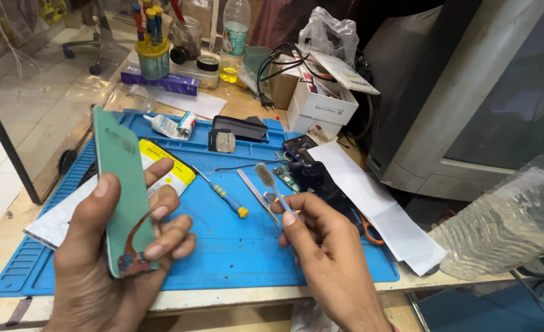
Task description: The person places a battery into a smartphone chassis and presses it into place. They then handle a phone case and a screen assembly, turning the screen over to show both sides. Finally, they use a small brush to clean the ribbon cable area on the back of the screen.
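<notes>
Green, thin phone panel (121, 184) with its delicate orange flex: your left hand (109, 246) grips its edges; your right hand (321, 246) pinches a small brush (271, 184).

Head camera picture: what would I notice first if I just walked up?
Probably the green panel, held upright in the left hand in front. Next, the small brush pinched in the right hand's fingers, bristles up. Both hover over the blue mat, where a screwdriver lies.
</notes>
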